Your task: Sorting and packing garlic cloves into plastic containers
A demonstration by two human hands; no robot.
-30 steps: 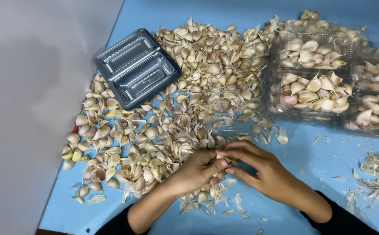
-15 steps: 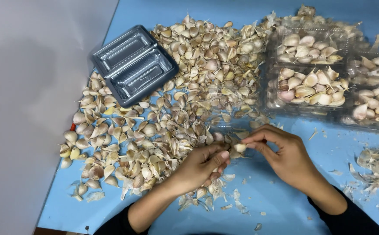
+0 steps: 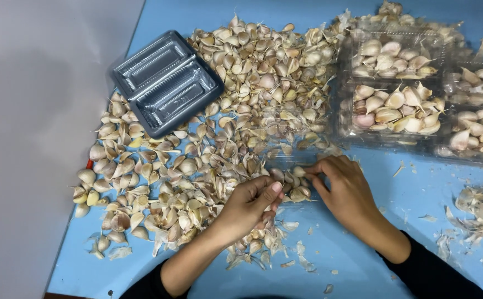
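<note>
A wide heap of unpeeled garlic cloves (image 3: 236,111) covers the blue table (image 3: 363,266). My left hand (image 3: 247,207) rests at the heap's near edge, fingers curled around a few cloves, thumb up. My right hand (image 3: 344,191) is just right of it, and its fingertips pinch one garlic clove (image 3: 299,171) at the edge of the pile. The two hands are close together but apart. Dark sleeves cover both forearms. A thin clear plastic tray (image 3: 294,158) seems to lie among the cloves between my hands; its outline is hard to make out.
Two empty grey-looking clear trays (image 3: 166,83) are stacked askew at the back left. Clear trays filled with cloves (image 3: 396,105) stand at the back right. Loose papery skins (image 3: 482,207) lie at the right. A grey surface (image 3: 36,138) borders the table's left edge.
Both hands have shifted away from me toward the pile. My right hand has opened from the shared grip and reached left to pinch a clove; my left hand has curled over cloves.
</note>
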